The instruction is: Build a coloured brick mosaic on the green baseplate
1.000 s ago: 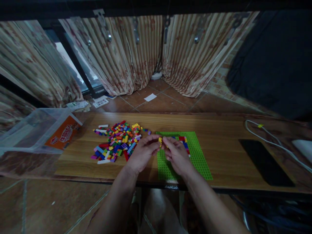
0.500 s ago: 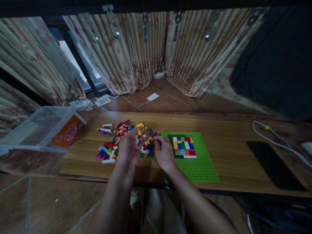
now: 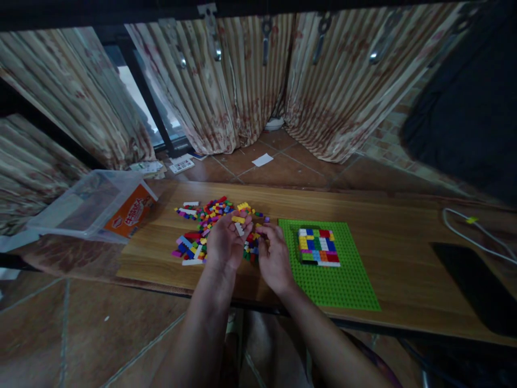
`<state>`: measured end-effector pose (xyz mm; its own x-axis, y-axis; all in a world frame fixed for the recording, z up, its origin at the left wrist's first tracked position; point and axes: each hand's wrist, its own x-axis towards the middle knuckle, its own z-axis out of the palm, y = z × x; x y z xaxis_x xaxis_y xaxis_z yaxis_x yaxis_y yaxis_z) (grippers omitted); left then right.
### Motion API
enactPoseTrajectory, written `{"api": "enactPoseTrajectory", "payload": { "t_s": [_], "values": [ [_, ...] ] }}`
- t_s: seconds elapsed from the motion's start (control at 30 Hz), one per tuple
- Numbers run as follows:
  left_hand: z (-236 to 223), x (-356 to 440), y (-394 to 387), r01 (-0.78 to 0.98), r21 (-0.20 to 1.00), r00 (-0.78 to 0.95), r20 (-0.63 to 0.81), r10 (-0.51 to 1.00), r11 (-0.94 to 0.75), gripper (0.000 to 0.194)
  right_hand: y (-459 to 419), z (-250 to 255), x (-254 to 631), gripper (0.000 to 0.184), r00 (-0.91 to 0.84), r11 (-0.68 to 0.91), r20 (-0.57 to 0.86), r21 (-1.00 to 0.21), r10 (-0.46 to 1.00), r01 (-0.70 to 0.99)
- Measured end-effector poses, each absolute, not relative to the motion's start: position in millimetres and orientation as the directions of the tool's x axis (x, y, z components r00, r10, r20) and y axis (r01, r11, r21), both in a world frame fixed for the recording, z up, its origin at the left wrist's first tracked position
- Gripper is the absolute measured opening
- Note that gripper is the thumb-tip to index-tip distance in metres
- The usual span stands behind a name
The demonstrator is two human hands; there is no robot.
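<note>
Palm up, my left hand (image 3: 226,242) is cupped around a white brick (image 3: 239,229) and a yellow brick (image 3: 238,220) over the loose pile. My right hand (image 3: 275,256) is beside it, thumb and fingers drawn together at the pile's right edge; whatever is between its fingertips is too small to make out. Many coloured toy bricks (image 3: 216,210) lie spread around and behind my left hand, partly hidden by it. To the right, a green baseplate (image 3: 343,288) carries a block of multicoloured bricks (image 3: 317,243) joined side by side.
A clear plastic box (image 3: 76,210) with an orange label stands at the table's left end. On the right of the wooden table (image 3: 396,258) are a dark flat pad (image 3: 470,285) and a white cable (image 3: 452,231). Striped curtains (image 3: 242,86) hang behind.
The view has shifted, so the table sits further right. My left hand has opened upward, and a yellow brick now shows in it with the white one. My right hand stays close by.
</note>
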<state>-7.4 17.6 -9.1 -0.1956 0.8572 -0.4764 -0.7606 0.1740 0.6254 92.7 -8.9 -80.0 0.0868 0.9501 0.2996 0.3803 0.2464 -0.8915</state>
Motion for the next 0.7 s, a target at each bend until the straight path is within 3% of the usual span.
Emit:
{"api": "enactPoseTrajectory", "payload": {
  "t_s": [0.2,0.43,0.57,0.7],
  "values": [
    [-7,-9,17,-0.765,0.613,-0.170,-0.488,0.856,0.197,0.016,-8,-76,102,0.029,0.063,0.256,0.284,-0.925,0.957,0.281],
    [-13,-13,18,-0.658,0.727,-0.246,-0.452,0.857,0.195,0.012,-12,-63,123,0.019,0.101,0.257,0.297,-0.922,0.950,0.289],
    [-13,-14,18,-0.642,0.735,-0.214,-0.445,0.870,0.218,0.014,-33,-52,130,0.011,-0.183,0.304,0.255,-0.888,0.950,0.346],
    [-14,-14,16,-0.603,0.765,-0.187,-0.411,0.892,0.226,0.019,-54,-55,131,0.010,-0.444,0.371,0.127,-0.768,0.887,0.522]
  ]
}}
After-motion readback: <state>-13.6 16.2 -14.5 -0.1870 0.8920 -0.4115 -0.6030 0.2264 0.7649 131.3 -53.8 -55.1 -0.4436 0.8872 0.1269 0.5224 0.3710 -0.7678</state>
